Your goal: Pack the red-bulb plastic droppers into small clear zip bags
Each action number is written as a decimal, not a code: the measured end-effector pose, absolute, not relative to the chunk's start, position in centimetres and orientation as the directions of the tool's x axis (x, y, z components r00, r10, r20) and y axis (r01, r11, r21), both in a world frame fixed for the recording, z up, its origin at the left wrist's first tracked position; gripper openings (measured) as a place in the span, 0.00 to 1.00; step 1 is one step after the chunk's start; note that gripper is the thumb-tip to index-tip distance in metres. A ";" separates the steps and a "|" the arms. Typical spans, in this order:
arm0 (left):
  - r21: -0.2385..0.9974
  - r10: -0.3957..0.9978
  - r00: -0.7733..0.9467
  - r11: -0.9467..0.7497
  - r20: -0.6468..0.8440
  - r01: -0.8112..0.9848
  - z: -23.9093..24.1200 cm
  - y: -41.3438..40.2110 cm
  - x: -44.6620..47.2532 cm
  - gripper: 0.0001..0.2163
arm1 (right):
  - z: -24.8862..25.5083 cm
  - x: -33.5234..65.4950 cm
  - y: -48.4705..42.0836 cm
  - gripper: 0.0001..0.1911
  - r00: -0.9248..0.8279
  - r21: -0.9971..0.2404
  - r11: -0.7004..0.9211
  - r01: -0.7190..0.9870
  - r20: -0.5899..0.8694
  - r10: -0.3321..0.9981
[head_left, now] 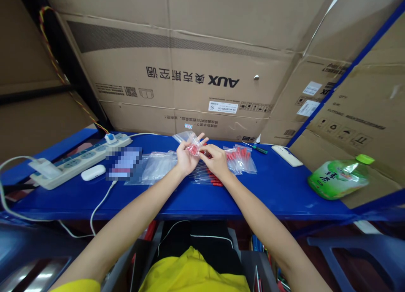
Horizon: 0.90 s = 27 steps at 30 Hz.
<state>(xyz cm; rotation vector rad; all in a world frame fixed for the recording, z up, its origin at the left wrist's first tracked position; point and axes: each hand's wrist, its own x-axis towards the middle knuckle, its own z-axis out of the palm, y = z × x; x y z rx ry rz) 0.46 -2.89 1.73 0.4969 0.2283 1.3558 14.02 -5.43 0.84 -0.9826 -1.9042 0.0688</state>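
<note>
A small clear plastic bag (186,136) with red pieces inside is held up over the blue table. My left hand (187,160) holds it from below, with the bag against the thumb and palm and some fingertips stretched out behind. With thumb and forefinger pinched, my right hand (215,160) grips the bag's right edge. Below my right hand lie several thin items with red ends (217,181), partly hidden by it. Filled clear bags with red pieces (242,158) lie just right of that hand. A stack of flat clear bags (158,167) lies left of my left hand.
On the left are a power strip (85,159), a white earbud case (93,172) and a blurred phone (125,163) on a cable. To the right are a screwdriver (257,148), a white device (287,156) and a green bottle (338,178). Cardboard (190,43) walls the back.
</note>
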 end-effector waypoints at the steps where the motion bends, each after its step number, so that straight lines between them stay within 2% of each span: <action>1: 0.470 0.969 0.213 0.131 0.126 -0.873 1.7 -2.9 0.5 0.22 | 0.9 14.0 -5.4 0.06 -0.219 -0.430 0.676 0.599 0.724 0.655; 7: 0.482 0.967 0.233 0.156 0.104 -0.863 1.9 -3.0 0.4 0.21 | 1.1 14.1 -5.5 0.08 -0.231 -0.465 0.687 0.559 0.708 0.667; 11: 0.428 0.973 0.208 0.146 0.101 -0.892 2.5 -2.8 0.0 0.22 | 1.3 14.2 -5.6 0.10 -0.291 -0.417 0.744 0.522 0.733 0.615; 14: 0.382 0.977 0.180 0.124 0.115 -0.916 3.0 -2.6 -0.6 0.23 | 1.7 14.5 -5.6 0.12 -0.237 -0.429 0.707 0.562 0.736 0.634; 17: 0.367 0.975 0.184 0.127 0.122 -0.921 3.5 -2.6 -1.1 0.26 | 1.9 15.0 -5.4 0.20 -0.164 -0.481 0.668 0.568 0.729 0.665; 20: 0.399 0.964 0.225 0.152 0.143 -0.904 3.9 -2.9 -1.4 0.29 | 1.9 15.6 -4.8 0.30 -0.264 -0.460 0.737 0.495 0.728 0.632; 21: 0.421 0.956 0.253 0.169 0.150 -0.891 4.0 -3.0 -1.4 0.29 | 1.9 15.8 -4.6 0.30 -0.296 -0.446 0.759 0.474 0.731 0.615; 23: 0.476 0.933 0.324 0.215 0.159 -0.853 4.1 -3.1 -1.5 0.29 | 1.7 16.0 -4.3 0.21 -0.300 -0.433 0.781 0.451 0.750 0.589; 25: 0.530 0.903 0.401 0.269 0.150 -0.804 4.1 -3.1 -1.5 0.29 | 1.7 16.1 -4.2 0.09 -0.236 -0.449 0.782 0.433 0.780 0.579; 27: 0.576 0.882 0.454 0.308 0.126 -0.757 3.9 -2.9 -1.4 0.30 | 1.8 16.1 -4.3 0.06 -0.144 -0.490 0.769 0.412 0.798 0.586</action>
